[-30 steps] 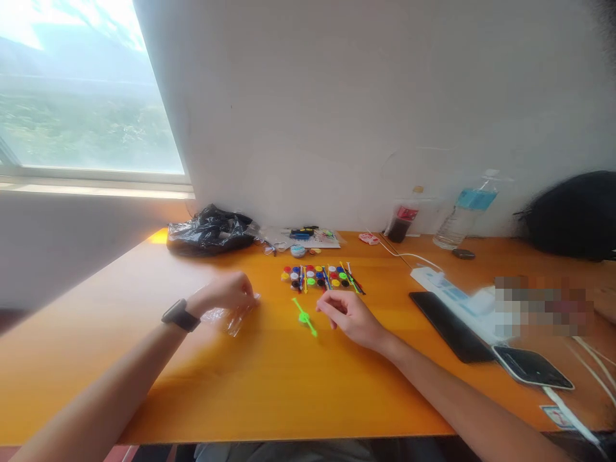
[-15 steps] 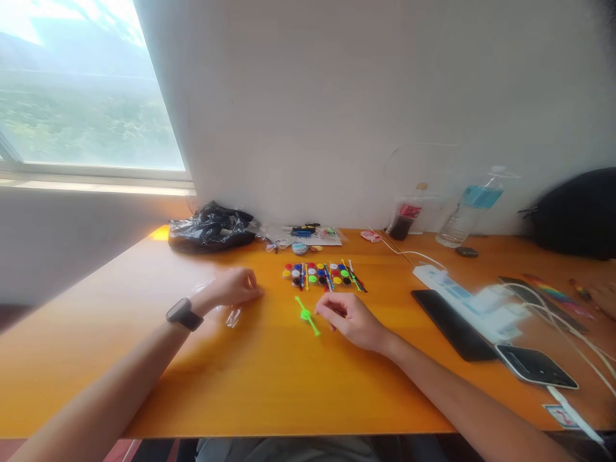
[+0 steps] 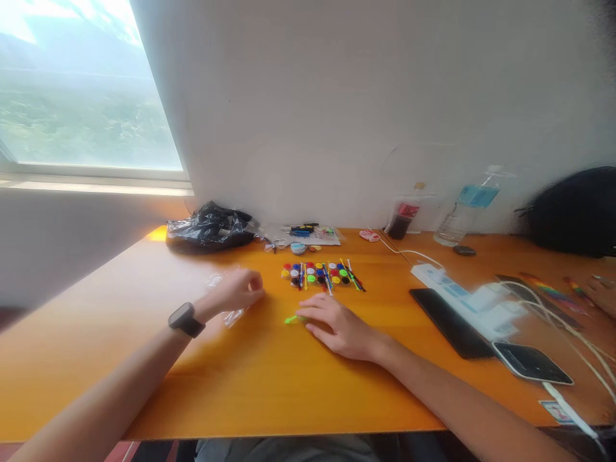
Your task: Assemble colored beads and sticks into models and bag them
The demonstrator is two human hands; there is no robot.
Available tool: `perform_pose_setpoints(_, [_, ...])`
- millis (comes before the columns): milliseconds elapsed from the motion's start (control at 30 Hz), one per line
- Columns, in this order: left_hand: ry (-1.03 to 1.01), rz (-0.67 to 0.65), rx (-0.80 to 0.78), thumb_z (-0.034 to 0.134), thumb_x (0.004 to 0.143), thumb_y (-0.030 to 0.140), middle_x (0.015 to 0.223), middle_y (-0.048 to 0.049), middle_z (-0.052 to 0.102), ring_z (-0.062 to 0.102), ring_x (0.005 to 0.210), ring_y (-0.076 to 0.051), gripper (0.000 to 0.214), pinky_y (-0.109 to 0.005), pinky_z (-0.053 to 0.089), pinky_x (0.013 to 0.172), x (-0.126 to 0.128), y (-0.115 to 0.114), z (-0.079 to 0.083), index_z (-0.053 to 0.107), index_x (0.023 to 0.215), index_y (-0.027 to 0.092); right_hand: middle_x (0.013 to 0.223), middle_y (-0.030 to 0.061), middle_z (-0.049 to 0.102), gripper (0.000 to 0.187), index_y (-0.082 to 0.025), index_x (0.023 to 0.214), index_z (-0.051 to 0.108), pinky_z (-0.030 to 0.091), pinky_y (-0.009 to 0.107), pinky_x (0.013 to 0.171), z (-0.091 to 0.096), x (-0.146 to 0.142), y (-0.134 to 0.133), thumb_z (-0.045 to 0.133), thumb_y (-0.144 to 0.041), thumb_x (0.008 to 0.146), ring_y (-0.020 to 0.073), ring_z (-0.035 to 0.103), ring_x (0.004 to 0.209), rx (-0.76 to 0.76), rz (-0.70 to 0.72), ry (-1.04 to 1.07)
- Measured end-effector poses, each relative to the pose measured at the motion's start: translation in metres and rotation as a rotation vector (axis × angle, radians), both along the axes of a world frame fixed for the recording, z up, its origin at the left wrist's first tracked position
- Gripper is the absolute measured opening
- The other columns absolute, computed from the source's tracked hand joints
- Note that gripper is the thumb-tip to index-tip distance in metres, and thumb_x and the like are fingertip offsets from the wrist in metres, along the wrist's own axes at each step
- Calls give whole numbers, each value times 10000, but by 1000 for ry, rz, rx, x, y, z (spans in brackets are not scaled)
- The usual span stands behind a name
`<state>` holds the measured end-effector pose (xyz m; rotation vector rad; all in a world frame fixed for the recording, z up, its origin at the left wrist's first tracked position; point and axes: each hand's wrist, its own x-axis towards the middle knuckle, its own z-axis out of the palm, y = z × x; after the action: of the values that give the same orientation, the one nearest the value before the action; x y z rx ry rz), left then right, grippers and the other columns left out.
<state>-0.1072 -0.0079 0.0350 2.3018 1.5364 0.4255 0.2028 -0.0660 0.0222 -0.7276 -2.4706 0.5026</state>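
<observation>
Your right hand (image 3: 335,326) partly covers the green arrow (image 3: 290,319) (one tip pokes out), on your side of the caps (image 3: 310,279); I cannot tell whether it grips. Your left hand (image 3: 237,292) curls by the wrapper (image 3: 234,317), its hold equally unclear.

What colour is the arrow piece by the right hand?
The arrow piece is bright green, best seen in the head view.
</observation>
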Motion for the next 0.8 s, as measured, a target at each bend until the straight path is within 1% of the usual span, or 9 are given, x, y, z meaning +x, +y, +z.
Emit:
perform_pose_setpoints(67, [-20,13,63,561,835,336,765,-24,686,564,635,-162,177,-274,353,570,4,-5,4,579,726,198,1200,96,714,252,-235,1225,679,469,409,1023,-3,-2,1,565,-177,1008,248,621,1122,-12,5,-21])
perform_pose_setpoints(133, [-68,21,61,563,837,323,717,-10,652,543,601,-149,189,-269,342,549,8,-8,7,514,702,199,1096,91,723,181,-212,1131,666,481,388,952,-5,-2,2,568,-156,989,243,634,1034,-17,-19,-29])
perform_pose_setpoints(233, [-224,18,-130,569,837,293,673,8,633,585,573,-145,178,-255,387,531,11,-10,7,466,723,204,1002,82,688,104,-203,1033,616,474,359,864,-6,-2,2,560,-145,967,227,612,923,-22,-70,-28])
perform_pose_setpoints(333, [-431,-5,-350,639,829,317,694,30,624,632,551,-149,197,-254,449,512,14,-11,4,478,803,207,985,70,646,99,-212,1034,571,457,354,840,-5,-1,0,522,-157,969,218,573,880,-52,-105,-7])
perform_pose_setpoints(433, [-556,-43,-437,764,767,351,758,40,615,637,560,-135,313,-242,463,499,19,-14,3,508,869,202,1030,64,632,134,-220,1060,557,442,366,890,-3,-1,-2,442,-178,1004,222,569,950,-140,-105,59])
perform_pose_setpoints(500, [-596,-69,-451,805,735,342,784,41,610,622,584,-118,355,-225,453,504,27,-19,2,519,887,198,1009,43,615,154,-226,1076,560,439,344,862,-4,-2,-2,411,-222,1038,204,562,927,-251,-124,120])
perform_pose_setpoints(633, [-702,-141,-450,826,680,252,829,49,603,570,591,-79,414,-183,390,497,48,-35,-4,478,898,202,820,-31,493,165,-246,1154,557,384,274,663,-8,-5,-1,529,-354,1033,144,461,706,-443,-194,219])
perform_pose_setpoints(700, [-738,-188,-458,840,661,229,806,58,593,547,564,-66,452,-175,356,485,59,-42,-9,447,884,205,790,-44,445,250,-242,1194,582,359,262,632,-9,-7,-1,611,-391,995,131,421,679,-476,-203,249])
perform_pose_setpoints(800, [-775,-223,-477,868,669,265,753,56,595,543,564,-73,485,-174,335,482,69,-51,-13,420,846,207,779,-47,418,328,-231,1199,652,346,258,633,-9,-10,-1,704,-416,934,122,389,680,-494,-189,241])
